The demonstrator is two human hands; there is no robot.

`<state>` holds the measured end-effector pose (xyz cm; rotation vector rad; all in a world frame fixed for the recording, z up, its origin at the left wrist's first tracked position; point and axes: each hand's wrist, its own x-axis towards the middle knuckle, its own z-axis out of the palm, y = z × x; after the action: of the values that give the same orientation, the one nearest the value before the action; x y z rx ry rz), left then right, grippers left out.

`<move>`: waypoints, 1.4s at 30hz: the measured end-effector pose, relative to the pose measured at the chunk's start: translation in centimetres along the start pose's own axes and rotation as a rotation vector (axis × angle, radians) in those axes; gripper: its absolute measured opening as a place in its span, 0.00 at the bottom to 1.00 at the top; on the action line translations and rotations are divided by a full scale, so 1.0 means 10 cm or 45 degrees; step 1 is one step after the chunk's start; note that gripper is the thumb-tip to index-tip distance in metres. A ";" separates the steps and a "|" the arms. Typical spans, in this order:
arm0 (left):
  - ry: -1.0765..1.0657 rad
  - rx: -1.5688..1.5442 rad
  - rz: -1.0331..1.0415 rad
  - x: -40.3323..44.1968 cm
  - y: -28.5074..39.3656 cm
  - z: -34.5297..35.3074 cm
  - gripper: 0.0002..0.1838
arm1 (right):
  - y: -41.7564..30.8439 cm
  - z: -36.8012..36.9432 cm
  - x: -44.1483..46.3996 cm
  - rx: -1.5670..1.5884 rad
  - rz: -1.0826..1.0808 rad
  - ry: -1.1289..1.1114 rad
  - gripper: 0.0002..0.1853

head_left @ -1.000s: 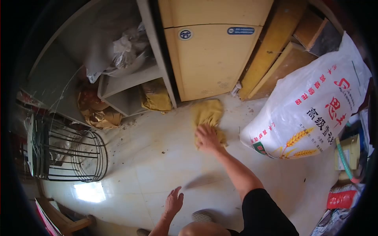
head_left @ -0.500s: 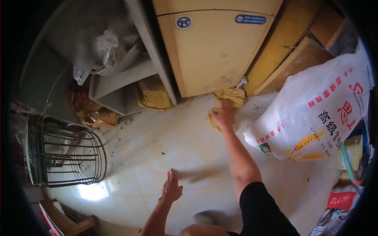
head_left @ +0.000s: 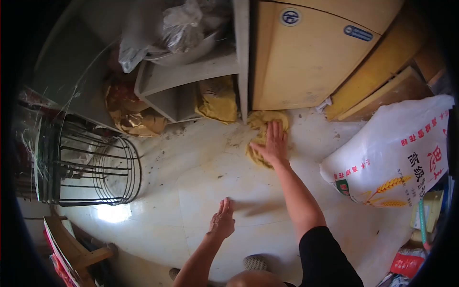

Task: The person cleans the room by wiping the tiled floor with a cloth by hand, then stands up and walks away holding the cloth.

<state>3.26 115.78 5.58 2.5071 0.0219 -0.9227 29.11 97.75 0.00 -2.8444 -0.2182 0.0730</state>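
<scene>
A crumpled yellow cloth [head_left: 260, 155] lies on the pale tiled floor [head_left: 201, 191], close to the foot of the cream cabinet [head_left: 306, 62]. My right hand [head_left: 275, 143] rests flat on top of this cloth, pressing it to the floor with the fingers spread. Nothing is in my left hand [head_left: 223, 220], which hovers above the floor lower in the view, its fingers extended and the thumb to one side. Dark specks and dirt are scattered over the tiles left of the cloth, along the base of the shelf unit [head_left: 243, 57].
A black wire rack [head_left: 95, 167] lies at the left. Yellow [head_left: 216, 98] and brown [head_left: 134, 112] bags sit by the shelf. A large white printed sack [head_left: 382, 153] stands at the right, below wooden boards [head_left: 377, 91]. A wooden stool [head_left: 79, 248] is at the lower left.
The camera view has turned left. My right hand and the cloth have slid along the cabinet's foot, first rightward, then back left toward the shelf unit. My left hand stays raised.
</scene>
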 end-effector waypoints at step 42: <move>0.466 -0.285 -0.225 -0.21 -0.60 -0.15 0.36 | -2.16 0.60 0.06 0.046 -0.518 -0.030 0.35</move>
<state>1.55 122.05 5.33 2.4523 0.4441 -0.4812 26.19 119.96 0.44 -2.7038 -0.7835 0.0250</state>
